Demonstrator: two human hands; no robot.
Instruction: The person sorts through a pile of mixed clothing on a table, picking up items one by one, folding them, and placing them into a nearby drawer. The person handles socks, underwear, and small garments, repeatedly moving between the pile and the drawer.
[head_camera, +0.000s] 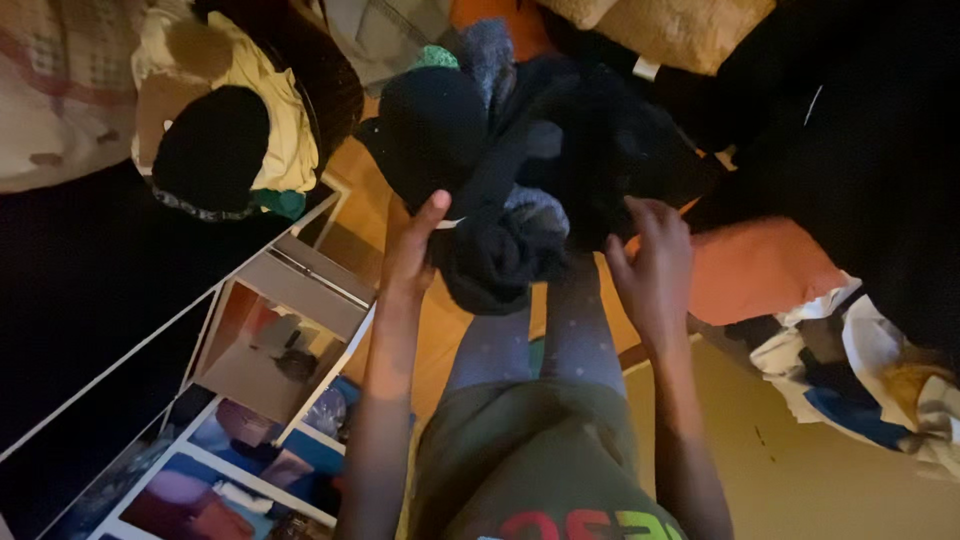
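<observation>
A heap of dark clothes (540, 160) lies on the wooden floor in front of me, black and navy pieces bunched together. My left hand (412, 245) presses against the left side of a dark bundle (495, 255) at the heap's near edge, thumb raised. On the right, my right hand (655, 265) has its fingers spread and touches the same bundle. Whether either hand has a firm grip is unclear. My legs in grey dotted leggings (540, 340) stretch toward the heap.
A white shelf unit (290, 290) with coloured bins stands at the left. A yellow garment with a black round piece (215, 145) lies at the upper left. Orange fabric (760, 270) and mixed white and blue clothes (860, 370) lie at the right.
</observation>
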